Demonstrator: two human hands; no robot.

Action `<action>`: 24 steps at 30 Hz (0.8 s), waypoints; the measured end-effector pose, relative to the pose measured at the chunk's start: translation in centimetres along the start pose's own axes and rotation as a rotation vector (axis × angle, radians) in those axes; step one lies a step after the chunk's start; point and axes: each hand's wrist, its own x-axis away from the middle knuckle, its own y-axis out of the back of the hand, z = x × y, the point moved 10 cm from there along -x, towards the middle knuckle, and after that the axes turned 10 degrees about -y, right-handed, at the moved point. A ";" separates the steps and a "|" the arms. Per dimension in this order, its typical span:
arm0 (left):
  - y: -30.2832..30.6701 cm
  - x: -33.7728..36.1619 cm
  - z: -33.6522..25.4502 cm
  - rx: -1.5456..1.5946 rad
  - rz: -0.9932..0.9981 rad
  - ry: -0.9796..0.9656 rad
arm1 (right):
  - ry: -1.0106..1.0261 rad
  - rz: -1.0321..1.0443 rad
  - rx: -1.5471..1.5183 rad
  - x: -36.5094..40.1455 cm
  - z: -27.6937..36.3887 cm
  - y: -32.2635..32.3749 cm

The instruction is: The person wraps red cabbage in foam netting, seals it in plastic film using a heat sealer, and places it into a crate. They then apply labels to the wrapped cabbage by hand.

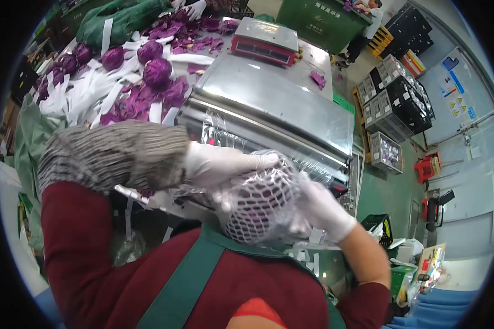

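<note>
A round red cabbage (260, 211) in a white foam net is held close to my chest, with clear film around part of it. My left hand (222, 169), in a white glove, grips it from the left and over the top. On the opposite side my right hand (324, 207), gloved too, is closed around its edge; some of its fingers are hidden behind the net. Stretch film (219, 129) hangs at the front of the metal wrapping machine (274, 93) just beyond my hands.
Red cabbages (157, 73), loose purple leaves and white foam nets (77, 101) cover the left of the table. A red scale (263, 41) stands behind the machine. At the back are a green bin (321, 22) and another person; black crates (392, 104) stand right.
</note>
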 end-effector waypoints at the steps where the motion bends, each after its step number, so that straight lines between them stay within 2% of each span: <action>1: -1.2 -2.5 1.9 0.316 0.060 -0.054 | -0.034 0.111 -0.167 -4.1 -4.9 0.8; 2: -1.1 -5.1 4.5 0.495 0.271 -0.043 | -0.066 0.218 -0.334 -6.0 -8.0 0.9; 4: 0.3 -6.2 5.4 0.497 0.192 -0.079 | 0.106 -0.057 -0.091 -4.8 -8.6 2.8; 5: 0.4 -6.5 5.5 0.491 0.222 -0.085 | 0.192 -0.199 0.032 -3.6 -8.6 3.7; 6: 0.6 -6.2 5.1 0.396 0.192 -0.097 | 0.146 -0.138 0.013 -2.4 -9.6 2.9; 8: 0.5 -4.8 4.4 0.211 0.135 -0.104 | 0.119 -0.214 -0.022 -0.6 -10.6 2.3; 9: 2.0 -4.3 4.7 -0.035 0.001 -0.120 | 0.197 -0.325 -0.016 0.3 -10.6 3.2; 10: 2.1 -4.5 7.1 0.084 0.233 -0.110 | 0.274 -0.441 -0.139 1.6 -10.9 4.3; 12: 3.8 -1.1 8.3 -0.317 0.013 -0.262 | 0.403 -0.566 -0.198 3.4 -11.6 4.9; 15: 5.4 3.3 11.2 0.006 -0.409 -0.337 | 0.561 -0.802 -0.204 5.0 -11.3 4.7; 18: 6.5 7.9 10.6 0.055 -0.687 -0.613 | 0.614 -0.909 -0.307 5.9 -11.0 4.5; 20: 7.5 12.1 10.3 0.104 -0.922 -0.725 | 0.546 -0.898 -0.359 6.7 -11.0 3.7; 22: 9.6 14.5 13.6 0.218 -0.981 -0.736 | 0.498 -0.785 -0.515 6.0 -12.9 3.1; 24: 10.7 16.3 17.1 0.209 -0.994 -0.637 | 0.437 -0.644 -0.623 4.7 -15.2 1.6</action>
